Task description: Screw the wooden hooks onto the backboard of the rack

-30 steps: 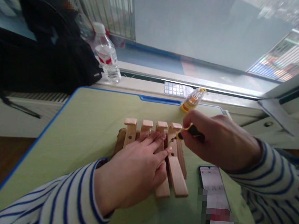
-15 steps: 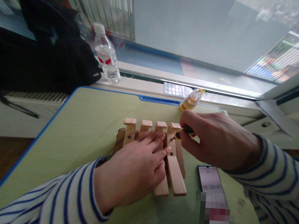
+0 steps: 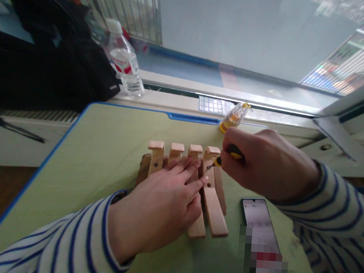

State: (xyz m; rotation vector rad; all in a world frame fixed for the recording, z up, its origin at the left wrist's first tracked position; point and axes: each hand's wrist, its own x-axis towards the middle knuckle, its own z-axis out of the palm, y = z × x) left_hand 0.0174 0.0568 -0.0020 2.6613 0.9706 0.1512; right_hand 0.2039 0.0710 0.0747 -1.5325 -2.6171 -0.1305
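Observation:
My left hand (image 3: 165,204) lies flat, fingers spread, over a row of pale wooden hook-ended pieces on a darker wooden base (image 3: 142,171). Its index fingertip rests against the rightmost wooden piece (image 3: 214,211), which sits at an angle to the others. My right hand (image 3: 251,164) is closed around a black and yellow screwdriver (image 3: 235,152). The tip meets a screw (image 3: 209,167) in the upper part of that rightmost piece. A second, dark hole shows just below the screw. Another screw (image 3: 156,165) is visible in the leftmost piece (image 3: 157,153). My left hand covers much of the middle pieces.
A phone (image 3: 258,221) lies right of the wooden piece, partly pixelated. Behind stands a clear container with yellow ends (image 3: 235,117) near the table's far edge. A water bottle (image 3: 126,62) and a black bag (image 3: 50,60) are on the sill at left.
My right hand has turned around the screwdriver, so more of its handle shows. The left hand keeps its place on the wooden pieces. The camera view has shifted slightly.

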